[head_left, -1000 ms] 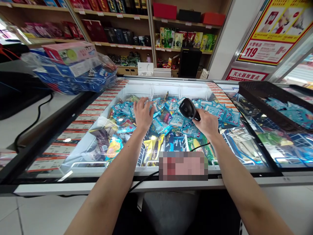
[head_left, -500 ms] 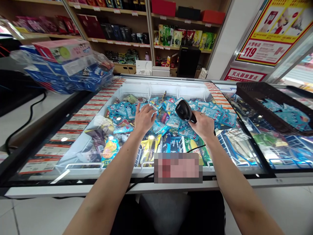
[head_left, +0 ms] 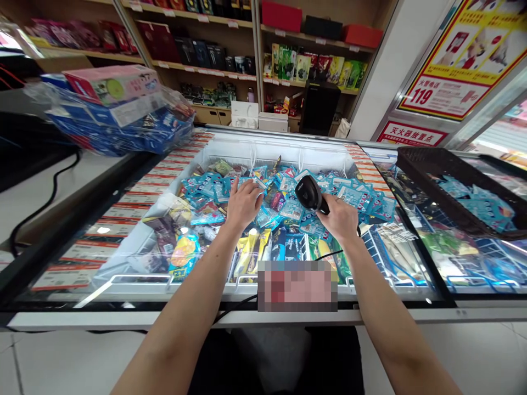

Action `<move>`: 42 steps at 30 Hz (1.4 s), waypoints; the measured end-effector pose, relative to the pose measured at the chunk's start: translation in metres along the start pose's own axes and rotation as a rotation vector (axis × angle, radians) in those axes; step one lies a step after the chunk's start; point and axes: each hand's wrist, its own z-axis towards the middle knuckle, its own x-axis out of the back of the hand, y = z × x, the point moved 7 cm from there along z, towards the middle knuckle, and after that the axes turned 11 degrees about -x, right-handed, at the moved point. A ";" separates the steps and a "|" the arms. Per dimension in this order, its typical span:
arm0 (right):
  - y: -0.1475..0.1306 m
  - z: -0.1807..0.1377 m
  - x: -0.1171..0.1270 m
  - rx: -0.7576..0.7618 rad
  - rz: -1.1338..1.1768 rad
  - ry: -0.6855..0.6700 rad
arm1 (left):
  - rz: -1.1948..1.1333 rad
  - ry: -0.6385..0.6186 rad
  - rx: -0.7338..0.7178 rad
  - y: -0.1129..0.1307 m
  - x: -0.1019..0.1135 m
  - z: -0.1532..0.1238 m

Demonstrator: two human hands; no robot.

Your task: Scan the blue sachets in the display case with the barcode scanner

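My left hand (head_left: 244, 204) rests palm down on the pile of small blue packets (head_left: 209, 186), fingers stretched and apart. Its fingertips touch a packet; whether they pinch its edge is hard to see. In my right hand (head_left: 340, 220) is a black barcode scanner (head_left: 308, 193), gripped by the handle. The scanner's head points left over more blue packets (head_left: 291, 208). Some packets lie beyond and to the right of that hand. They are spread over the glass top of a chest freezer (head_left: 123, 299), with colourful ice cream wrappers (head_left: 247, 252) showing beneath.
A dark brown basket (head_left: 420, 164) holding blue packets stands at right. Plastic-wrapped boxes (head_left: 119, 115) sit at the left. Price labels (head_left: 123, 211) line the freezer's side. A black cable (head_left: 236, 308) crosses the front edge near a blurred patch. Stocked shelves (head_left: 214, 68) stand behind.
The view has shifted slightly. Both hands keep nearly the same place over the packets, and the scanner stays in my right hand, its head turned a little.
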 end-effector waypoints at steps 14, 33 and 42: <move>0.000 -0.002 -0.002 -0.007 -0.036 0.004 | -0.333 -0.203 -0.357 0.058 -0.012 0.009; 0.002 -0.003 -0.007 -0.023 -0.052 -0.019 | -0.091 -0.180 -0.084 0.034 -0.025 0.004; -0.001 -0.004 -0.008 -0.020 -0.098 -0.060 | -0.193 -0.042 -0.082 0.034 -0.015 0.003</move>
